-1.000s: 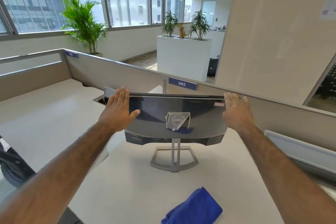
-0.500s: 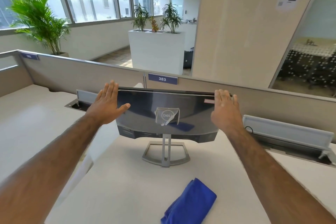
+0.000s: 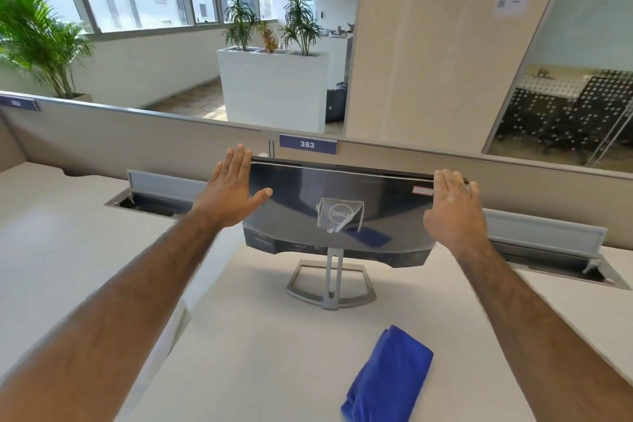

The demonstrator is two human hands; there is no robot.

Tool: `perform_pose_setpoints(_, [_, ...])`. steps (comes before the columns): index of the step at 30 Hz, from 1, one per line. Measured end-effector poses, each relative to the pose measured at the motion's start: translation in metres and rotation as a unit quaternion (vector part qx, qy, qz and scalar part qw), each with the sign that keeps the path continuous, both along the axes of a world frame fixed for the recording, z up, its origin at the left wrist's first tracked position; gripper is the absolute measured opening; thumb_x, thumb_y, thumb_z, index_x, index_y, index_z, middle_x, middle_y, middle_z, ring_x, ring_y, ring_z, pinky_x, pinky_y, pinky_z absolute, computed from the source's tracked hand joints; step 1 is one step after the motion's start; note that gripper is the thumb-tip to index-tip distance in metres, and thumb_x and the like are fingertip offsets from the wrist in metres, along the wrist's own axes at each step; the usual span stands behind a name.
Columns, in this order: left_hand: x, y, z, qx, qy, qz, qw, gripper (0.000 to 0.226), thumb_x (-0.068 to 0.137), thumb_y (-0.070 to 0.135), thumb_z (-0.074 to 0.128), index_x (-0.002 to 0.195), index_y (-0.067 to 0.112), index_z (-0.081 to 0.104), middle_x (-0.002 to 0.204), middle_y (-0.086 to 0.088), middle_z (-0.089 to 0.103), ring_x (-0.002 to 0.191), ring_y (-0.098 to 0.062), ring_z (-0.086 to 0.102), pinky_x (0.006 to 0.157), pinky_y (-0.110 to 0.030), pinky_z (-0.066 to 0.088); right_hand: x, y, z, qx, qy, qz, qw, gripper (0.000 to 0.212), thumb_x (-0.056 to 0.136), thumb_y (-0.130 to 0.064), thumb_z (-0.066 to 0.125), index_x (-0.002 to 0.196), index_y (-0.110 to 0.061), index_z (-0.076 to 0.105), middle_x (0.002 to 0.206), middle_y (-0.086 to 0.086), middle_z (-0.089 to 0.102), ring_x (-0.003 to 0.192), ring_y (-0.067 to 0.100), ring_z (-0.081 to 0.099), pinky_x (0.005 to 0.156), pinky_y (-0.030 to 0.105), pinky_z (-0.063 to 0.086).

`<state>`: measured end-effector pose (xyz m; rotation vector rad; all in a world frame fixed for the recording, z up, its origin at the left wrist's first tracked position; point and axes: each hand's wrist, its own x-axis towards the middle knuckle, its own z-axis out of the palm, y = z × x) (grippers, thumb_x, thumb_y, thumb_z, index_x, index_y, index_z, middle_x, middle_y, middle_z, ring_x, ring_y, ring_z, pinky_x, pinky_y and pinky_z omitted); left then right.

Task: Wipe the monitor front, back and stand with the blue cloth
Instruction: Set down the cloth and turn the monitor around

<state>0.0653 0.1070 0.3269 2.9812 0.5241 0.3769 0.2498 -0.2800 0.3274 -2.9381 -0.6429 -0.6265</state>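
A dark monitor (image 3: 308,205) stands on the white desk with its glossy back and logo towards me, on a silver open-frame stand (image 3: 330,284). My left hand (image 3: 229,188) lies flat against the monitor's left edge, fingers straight, thumb across the back panel. My right hand (image 3: 450,205) is at the right edge with fingers extended along the top corner. The folded blue cloth (image 3: 388,375) lies on the desk in front of the stand, to the right, apart from both hands.
A grey partition (image 3: 137,137) with a "383" label (image 3: 307,144) runs behind the monitor. Open cable trays with raised lids sit at the desk's back on the left (image 3: 154,197) and right (image 3: 548,250). Beyond are planters, windows and a glass-walled room.
The view has shifted so the monitor and cloth sit further right in frame. Both hands stay at the monitor's left and right edges; the cloth has not moved on the desk.
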Motion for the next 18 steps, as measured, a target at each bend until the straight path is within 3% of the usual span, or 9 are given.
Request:
perform_pose_setpoints(3, [0.002,0.004,0.001,0.000,-0.002,-0.012,1.000,0.095,0.100,0.068,0.032,0.163,0.014,-0.015,0.169,-0.004,-0.025,0.156,-0.022,-0.022,0.129,-0.044,-0.005,-0.006,0.000,0.000,-0.001,-0.002,-0.011,1.000,0.067,0.083,-0.013,0.059,0.145,-0.009,0.034,0.148,0.012,0.043,0.137,0.031,0.037,0.118,0.050,0.027])
perform_pose_setpoints(10, [0.005,0.010,-0.001,0.008,-0.002,-0.032,0.999,0.096,0.100,0.068,0.033,0.162,0.013,-0.016,0.169,-0.006,-0.025,0.156,-0.022,-0.022,0.129,-0.043,-0.005,-0.015,0.001,0.003,0.000,0.008,-0.032,0.999,0.064,0.084,-0.013,0.058,0.144,-0.008,0.037,0.147,0.012,0.045,0.136,0.031,0.038,0.117,0.050,0.029])
perform_pose_setpoints(18, [0.002,0.016,-0.001,0.009,-0.001,-0.046,0.999,0.096,0.100,0.068,0.031,0.161,0.015,-0.019,0.169,-0.005,-0.026,0.156,-0.023,-0.022,0.129,-0.045,-0.003,-0.024,0.004,0.013,-0.001,0.040,-0.049,0.998,0.071,0.090,-0.014,0.057,0.155,-0.010,0.028,0.160,0.009,0.034,0.146,0.028,0.029,0.122,0.046,0.020])
